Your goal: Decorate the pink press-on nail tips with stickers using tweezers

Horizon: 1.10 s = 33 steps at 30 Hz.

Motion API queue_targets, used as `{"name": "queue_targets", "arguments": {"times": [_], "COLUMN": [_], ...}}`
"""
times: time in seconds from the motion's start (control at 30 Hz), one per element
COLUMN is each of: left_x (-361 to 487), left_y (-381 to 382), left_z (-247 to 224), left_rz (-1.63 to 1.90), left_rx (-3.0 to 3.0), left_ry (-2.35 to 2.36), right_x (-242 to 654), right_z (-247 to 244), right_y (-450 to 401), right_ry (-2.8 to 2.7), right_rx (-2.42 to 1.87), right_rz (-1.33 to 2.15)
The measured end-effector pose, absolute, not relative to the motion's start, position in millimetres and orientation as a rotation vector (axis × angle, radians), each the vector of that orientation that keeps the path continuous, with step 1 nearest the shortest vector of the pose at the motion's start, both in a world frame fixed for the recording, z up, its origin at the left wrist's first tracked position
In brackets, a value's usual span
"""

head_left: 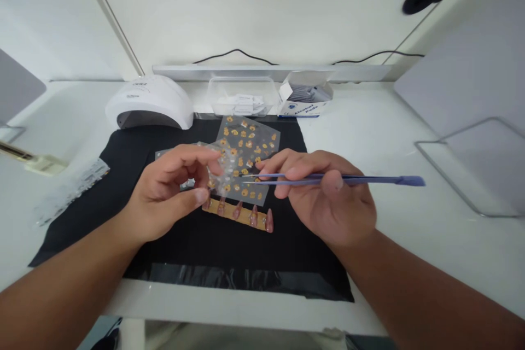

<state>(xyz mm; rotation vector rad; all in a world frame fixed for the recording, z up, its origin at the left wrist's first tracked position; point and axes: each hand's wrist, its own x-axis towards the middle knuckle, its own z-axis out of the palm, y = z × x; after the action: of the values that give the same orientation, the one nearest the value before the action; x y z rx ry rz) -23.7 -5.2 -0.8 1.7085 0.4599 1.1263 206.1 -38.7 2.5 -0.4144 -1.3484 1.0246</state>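
Observation:
My right hand (328, 191) is closed around purple tweezers (361, 179), whose slim tips point left and stand slightly apart. Between the curled fingers and thumb of my left hand (168, 191) is a clear sticker sheet (225, 167) with pale, shiny spots; its far edge blurs into what lies behind. Behind both hands, a sticker sheet with small yellow-orange figures (258, 142) rests on the black mat (246, 254). Just below it lies a yellow strip (246, 215) carrying several pinkish, pointed false nails (238, 209). Whether the tweezers hold anything is too small to tell.
A white nail lamp (150, 101) stands at the back left. Beside it are a clear plastic tub (241, 93) with white packets and an open alcohol pads box (305, 101). Shiny sheets (77, 188) and a brush-like tool (33, 159) lie left. A metal wire stand (447, 186) is right.

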Motion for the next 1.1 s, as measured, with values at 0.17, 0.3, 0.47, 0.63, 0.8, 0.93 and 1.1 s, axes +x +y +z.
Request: {"name": "queue_targets", "arguments": {"times": [0.17, 0.3, 0.47, 0.63, 0.8, 0.93, 1.1], "left_x": [-25, -23, -19, -18, -16, -15, -16], "left_y": [-8, -11, -15, -17, -19, -19, -18], "left_z": [0, -3, -5, -3, -2, -2, -3], "left_rz": [1.131, 1.121, 1.117, 1.15, 1.127, 1.115, 1.127], "left_rx": [1.853, 1.881, 1.797, 1.792, 1.73, 1.718, 1.74], "left_ry": [0.567, 0.65, 0.68, 0.691, 0.725, 0.729, 0.715], "right_x": [206, 205, 205, 206, 207, 208, 208], "right_z": [0, -1, 0, 1, 1, 1, 1], "right_y": [-38, -38, -39, -38, -39, -41, -42], "right_ry": [-1.355, -1.349, -1.36, -1.366, -1.373, -1.381, -1.388], "right_rx": [-0.41, -0.42, -0.404, -0.384, -0.362, -0.36, -0.36], "right_rz": [1.034, 1.023, 1.031, 1.051, 1.085, 1.09, 1.053]}}
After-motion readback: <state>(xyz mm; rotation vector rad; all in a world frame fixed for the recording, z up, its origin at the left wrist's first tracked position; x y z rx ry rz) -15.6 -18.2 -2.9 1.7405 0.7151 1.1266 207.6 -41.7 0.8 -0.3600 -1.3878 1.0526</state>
